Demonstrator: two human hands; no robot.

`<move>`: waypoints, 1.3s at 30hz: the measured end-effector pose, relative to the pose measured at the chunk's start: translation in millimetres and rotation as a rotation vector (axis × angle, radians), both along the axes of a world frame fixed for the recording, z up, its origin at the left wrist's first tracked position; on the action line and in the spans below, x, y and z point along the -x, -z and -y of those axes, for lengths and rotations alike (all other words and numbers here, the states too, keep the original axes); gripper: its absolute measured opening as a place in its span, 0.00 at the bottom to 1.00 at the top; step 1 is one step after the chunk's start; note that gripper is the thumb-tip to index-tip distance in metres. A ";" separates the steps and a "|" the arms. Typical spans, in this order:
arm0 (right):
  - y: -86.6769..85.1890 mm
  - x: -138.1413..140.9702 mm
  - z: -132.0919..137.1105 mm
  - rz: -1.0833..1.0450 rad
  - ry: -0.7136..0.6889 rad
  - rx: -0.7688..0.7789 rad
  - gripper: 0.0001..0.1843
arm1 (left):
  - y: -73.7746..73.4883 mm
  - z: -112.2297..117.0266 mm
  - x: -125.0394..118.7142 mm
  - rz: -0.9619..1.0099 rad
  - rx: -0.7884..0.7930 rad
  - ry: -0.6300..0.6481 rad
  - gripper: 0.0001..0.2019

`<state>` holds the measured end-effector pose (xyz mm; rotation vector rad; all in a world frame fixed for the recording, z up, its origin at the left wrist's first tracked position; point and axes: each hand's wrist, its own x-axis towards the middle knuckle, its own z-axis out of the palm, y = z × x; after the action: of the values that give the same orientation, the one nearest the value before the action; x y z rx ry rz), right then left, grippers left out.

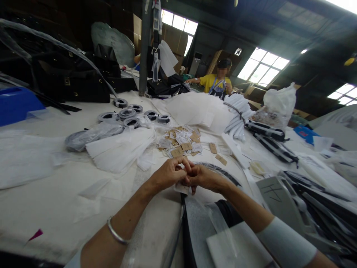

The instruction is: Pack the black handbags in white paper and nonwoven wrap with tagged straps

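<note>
My left hand and my right hand meet at the middle of the view, fingers bent and pressed together. A small pale tag shows just below the fingertips; its string, if any, is hidden by the fingers. Under my hands lies a black strap-like piece with a sheet of translucent white wrapping over it. Right beyond my fingers is a heap of brown and white hang tags with strings.
Rolled grey-and-black straps and white wrapping sheets lie to the left. White foam tubes and a grey plastic case are at right. Black bags stand back left. A co-worker in a yellow shirt is across the table.
</note>
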<state>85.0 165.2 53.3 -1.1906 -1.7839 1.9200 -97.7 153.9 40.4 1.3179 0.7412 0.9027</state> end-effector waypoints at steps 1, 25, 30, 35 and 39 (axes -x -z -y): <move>0.6 1.0 0.0 -0.003 0.004 -0.006 0.24 | -0.2 0.3 0.2 0.011 -0.001 0.016 0.05; 16.4 -12.1 8.7 -0.019 0.180 0.053 0.25 | 14.3 -8.6 20.5 -0.640 -0.305 -0.022 0.15; 15.3 -13.9 6.6 -0.029 0.148 0.057 0.25 | 26.3 -8.8 19.6 -0.810 -0.445 -0.043 0.10; 11.4 -10.3 0.5 0.012 0.088 0.055 0.28 | 22.6 -8.0 12.3 -0.919 -0.379 -0.123 0.05; 6.3 -4.9 -3.7 0.039 0.067 0.072 0.29 | 20.1 -9.5 9.4 -0.984 -0.308 -0.186 0.05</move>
<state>89.9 168.9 47.0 -1.3033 -1.6845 1.9506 -107.1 163.4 20.3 2.0122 1.5377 0.4700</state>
